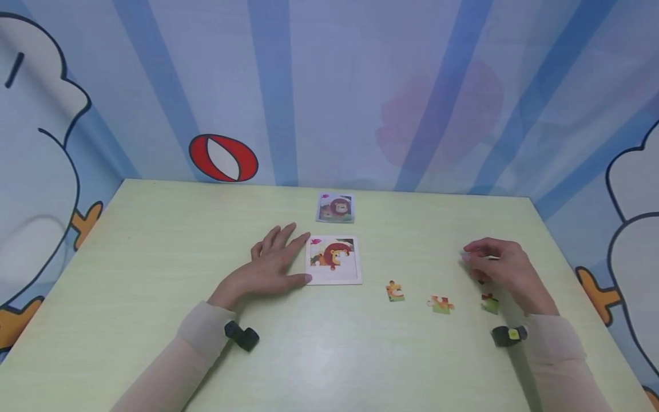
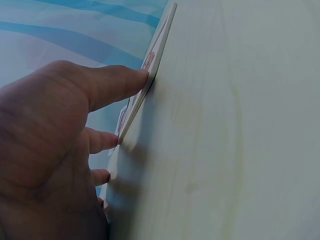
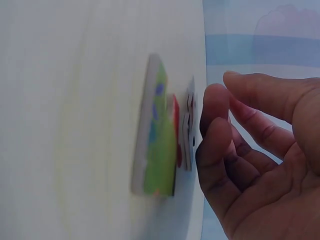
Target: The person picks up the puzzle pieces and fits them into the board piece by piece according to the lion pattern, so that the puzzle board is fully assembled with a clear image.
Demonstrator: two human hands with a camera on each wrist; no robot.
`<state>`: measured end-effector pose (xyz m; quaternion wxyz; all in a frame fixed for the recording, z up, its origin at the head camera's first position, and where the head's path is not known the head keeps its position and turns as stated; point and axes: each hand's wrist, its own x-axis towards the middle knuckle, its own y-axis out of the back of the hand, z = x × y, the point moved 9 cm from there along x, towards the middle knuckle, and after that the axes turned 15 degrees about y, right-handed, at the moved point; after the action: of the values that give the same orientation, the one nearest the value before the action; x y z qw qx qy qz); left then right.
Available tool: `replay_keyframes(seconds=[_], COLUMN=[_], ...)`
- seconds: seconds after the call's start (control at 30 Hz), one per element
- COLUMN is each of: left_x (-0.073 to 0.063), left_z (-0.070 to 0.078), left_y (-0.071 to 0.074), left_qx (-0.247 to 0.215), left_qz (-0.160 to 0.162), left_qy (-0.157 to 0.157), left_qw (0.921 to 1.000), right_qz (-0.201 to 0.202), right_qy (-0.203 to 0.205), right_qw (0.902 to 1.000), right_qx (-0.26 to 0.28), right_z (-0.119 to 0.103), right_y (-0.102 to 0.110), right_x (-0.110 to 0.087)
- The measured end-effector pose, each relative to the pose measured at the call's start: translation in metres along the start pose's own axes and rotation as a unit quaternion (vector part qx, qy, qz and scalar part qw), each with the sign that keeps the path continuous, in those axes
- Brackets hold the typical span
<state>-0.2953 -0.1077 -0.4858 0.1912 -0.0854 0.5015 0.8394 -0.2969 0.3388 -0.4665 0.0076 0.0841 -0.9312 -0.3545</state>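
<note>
My left hand (image 1: 273, 266) lies at the left side of a white-framed lion puzzle (image 1: 348, 274), spread, with thumb and a fingertip touching its edge. In the left wrist view the thumb (image 2: 117, 82) presses that rim. The puzzle is part filled, with lion pieces at its upper left. At the right my right hand (image 1: 501, 266) hovers low over loose pieces, its fingers bent and thumb near the index finger. Whether a piece is between the fingertips is hidden. A green puzzle piece (image 3: 159, 135) shows large in the right wrist view, with more pieces (image 3: 186, 135) beyond.
A lion picture card (image 1: 335, 208) lies behind the puzzle. Two orange-and-green pieces lie to its right, one nearer (image 1: 395, 290) and one farther (image 1: 441, 304). The pale table (image 1: 170, 240) ends at a blue striped backdrop (image 1: 329, 103).
</note>
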Motion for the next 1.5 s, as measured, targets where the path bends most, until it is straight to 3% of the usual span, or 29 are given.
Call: replay_keyframes(seconds=[0.57,0.83,1.2,1.5], left_x=[0.006,0.005,0.005,-0.001], left_z=[-0.005,-0.004,-0.005,0.001], left_y=[-0.005,-0.004,-0.005,0.000], left_qx=[-0.013,-0.016,-0.020,-0.016], left_qz=[0.002,0.004,0.004,0.001], left_qy=[0.002,0.001,-0.011,-0.013], left_qw=[0.9999,0.9999,0.9997,0.9998], right_qz=[-0.006,-0.019,-0.037,-0.029], right_qy=[-0.027,-0.060,-0.032,-0.032], right_qw=[0.9991,0.9962,0.9949,0.9970], right_qx=[-0.032,-0.061,-0.088,-0.064], right_z=[0.017,0.022,0.016,0.015], right_y=[0.012,0.015,0.012,0.008], right_x=[-0.012,-0.016,-0.017,-0.014])
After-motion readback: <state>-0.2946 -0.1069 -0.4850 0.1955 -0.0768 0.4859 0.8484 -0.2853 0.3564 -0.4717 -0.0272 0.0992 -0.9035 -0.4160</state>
